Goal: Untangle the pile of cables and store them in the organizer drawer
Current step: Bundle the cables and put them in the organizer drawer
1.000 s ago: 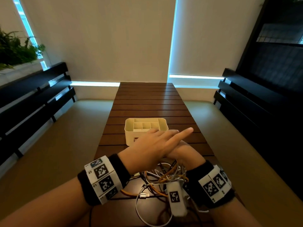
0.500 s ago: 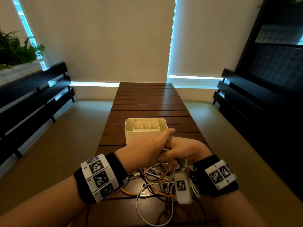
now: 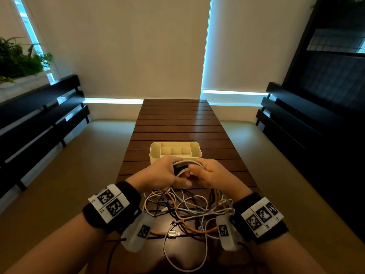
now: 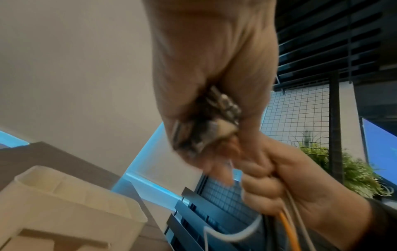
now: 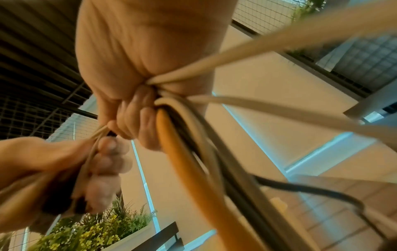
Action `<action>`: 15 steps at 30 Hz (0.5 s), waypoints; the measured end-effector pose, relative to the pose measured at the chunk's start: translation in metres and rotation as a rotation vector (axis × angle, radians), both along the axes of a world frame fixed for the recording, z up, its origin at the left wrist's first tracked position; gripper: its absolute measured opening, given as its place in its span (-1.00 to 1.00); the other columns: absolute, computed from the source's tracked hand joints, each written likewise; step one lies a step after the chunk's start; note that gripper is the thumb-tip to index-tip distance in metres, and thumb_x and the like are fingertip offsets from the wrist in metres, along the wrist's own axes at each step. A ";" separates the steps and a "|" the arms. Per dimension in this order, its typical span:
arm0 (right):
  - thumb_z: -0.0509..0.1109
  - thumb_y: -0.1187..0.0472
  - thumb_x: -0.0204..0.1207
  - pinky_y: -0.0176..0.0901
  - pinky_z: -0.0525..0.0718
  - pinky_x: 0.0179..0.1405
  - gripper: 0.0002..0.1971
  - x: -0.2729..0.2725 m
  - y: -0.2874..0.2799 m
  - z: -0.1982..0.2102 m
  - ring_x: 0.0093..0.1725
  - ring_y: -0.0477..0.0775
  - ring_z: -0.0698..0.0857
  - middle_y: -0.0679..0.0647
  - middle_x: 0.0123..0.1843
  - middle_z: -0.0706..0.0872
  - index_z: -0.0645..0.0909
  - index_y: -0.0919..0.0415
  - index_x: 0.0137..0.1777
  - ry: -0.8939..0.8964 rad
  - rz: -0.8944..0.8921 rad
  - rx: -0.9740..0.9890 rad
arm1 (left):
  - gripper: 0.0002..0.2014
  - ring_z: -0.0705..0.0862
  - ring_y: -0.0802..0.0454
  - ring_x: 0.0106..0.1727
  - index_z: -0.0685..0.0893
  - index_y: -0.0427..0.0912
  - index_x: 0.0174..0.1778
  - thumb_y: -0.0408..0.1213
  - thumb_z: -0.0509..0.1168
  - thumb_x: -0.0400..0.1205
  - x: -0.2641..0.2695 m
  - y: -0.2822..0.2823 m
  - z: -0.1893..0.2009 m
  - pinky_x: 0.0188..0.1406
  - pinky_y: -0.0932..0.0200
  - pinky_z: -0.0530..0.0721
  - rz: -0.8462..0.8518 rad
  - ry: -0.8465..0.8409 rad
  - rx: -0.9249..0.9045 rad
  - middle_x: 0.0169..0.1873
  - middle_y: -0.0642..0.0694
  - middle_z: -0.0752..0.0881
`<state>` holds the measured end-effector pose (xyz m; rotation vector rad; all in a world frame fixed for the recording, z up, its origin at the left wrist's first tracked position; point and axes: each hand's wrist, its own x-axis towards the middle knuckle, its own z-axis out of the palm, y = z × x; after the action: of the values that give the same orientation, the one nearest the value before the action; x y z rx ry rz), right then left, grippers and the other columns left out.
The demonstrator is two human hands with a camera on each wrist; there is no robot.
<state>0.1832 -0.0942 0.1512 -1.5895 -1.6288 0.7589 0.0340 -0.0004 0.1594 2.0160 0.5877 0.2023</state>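
Nearest the person, the tangle of cables (image 3: 183,212) (white, orange, black) sprawls on the slatted tabletop (image 3: 175,119), well short of the cream organizer drawer (image 3: 175,152). Just in front of the organizer, both hands are raised close together: the left hand (image 3: 158,174) and the right hand (image 3: 212,174) each have fingers curled tight around strands of one lifted cable bundle (image 3: 182,167).

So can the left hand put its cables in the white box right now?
Probably not yet. The left hand hovers just in front of the organizer with nothing between them, but the cables it grips are also gripped by the right hand and trail into the tangled pile below.
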 end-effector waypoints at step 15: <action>0.17 0.00 0.65 -0.18 0.55 -0.06 -0.64 -0.006 0.013 -0.004 -0.04 0.07 0.62 0.18 0.10 0.70 0.52 0.22 0.29 -0.772 0.096 -0.296 | 0.17 -0.36 -0.17 0.65 -0.15 0.02 0.67 0.55 0.17 0.27 0.000 -0.026 0.045 0.10 -0.78 -0.48 -0.094 0.698 1.169 0.67 0.05 0.08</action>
<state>0.1773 -0.0815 0.1472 -2.2036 -2.2139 0.4617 0.0336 -0.0265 0.2045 3.2819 0.9202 -0.3248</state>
